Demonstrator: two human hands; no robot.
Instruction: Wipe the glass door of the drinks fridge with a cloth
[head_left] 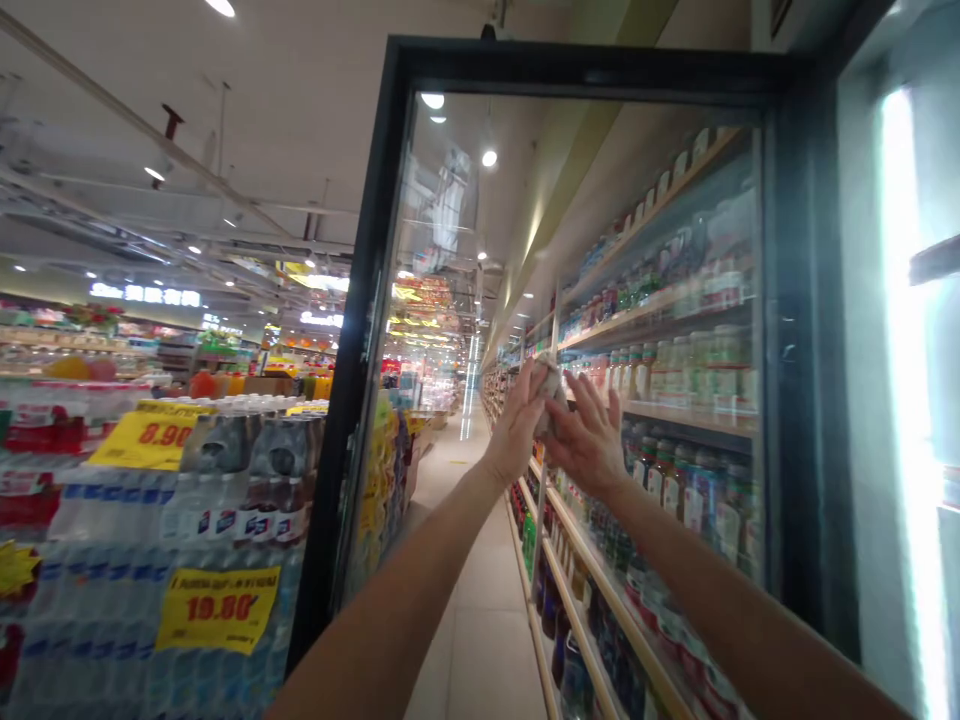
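Note:
An open glass cooler door (450,300) with a black frame stands in front of me, swung out into the aisle. My left hand (517,425) is raised against the glass, its fingers closed round a small crumpled cloth or tissue (550,385). My right hand (589,435) is right beside it, fingers spread, touching the same cloth and the glass. Both forearms reach up from the bottom of the view.
Through the glass I see long shelves of bottled drinks (660,330) along the right and a tiled aisle (480,600). Stacked packs of bottled water with yellow price tags (217,605) stand at the left. The lit cooler interior (907,400) is at the far right.

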